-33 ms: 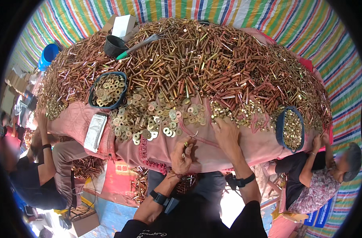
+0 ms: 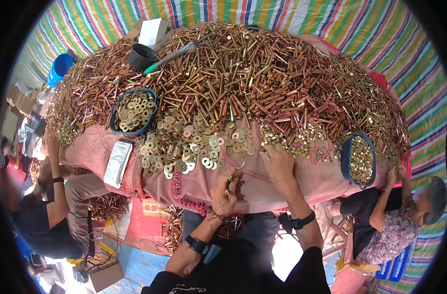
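Observation:
My left hand [image 2: 224, 192] is closed around a brass-coloured bolt [image 2: 229, 179], its end showing between thumb and fingers above the pink cloth [image 2: 255, 192]. Farther right, my right hand [image 2: 281, 166] reaches to the near edge of a heap of small brass-coloured nuts [image 2: 302, 138]. Its fingers are bent together with the tips at the nuts; what they pinch, if anything, is hidden. Left of that lies a spread of flat washers [image 2: 182, 144]. Behind both, a large mound of copper-coloured metal bolts or rods [image 2: 223, 73] covers the surface.
A blue-rimmed basket of washers [image 2: 114, 122] and one of nuts [image 2: 344, 159] flank my work spot. A black cup [image 2: 141, 58], green-handled tool [image 2: 157, 64] and white box [image 2: 152, 32] rest on the mound. One person [image 2: 40, 210] sits left, another [image 2: 387, 235] right.

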